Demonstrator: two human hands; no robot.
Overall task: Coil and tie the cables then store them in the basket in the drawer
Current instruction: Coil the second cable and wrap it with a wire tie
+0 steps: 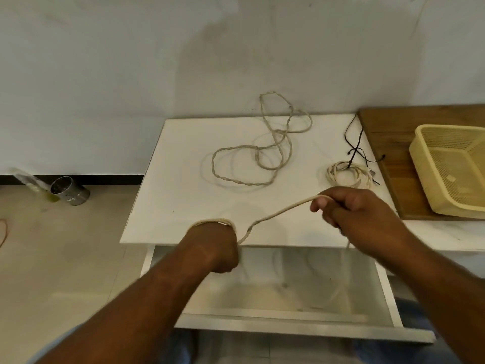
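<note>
Left hand: your left hand is a closed fist at the front edge of the white table, and it holds loops of the cream cable wound around it.
Right hand: your right hand is further right, its fingers curled and pinching the same cable.
Cable axis: the stretch between your hands runs almost straight, from the left fist up and right.
Cable tail: a blurred part hangs over the open drawer.
Basket: the basket stands on the wooden board, outside the drawer.
</note>
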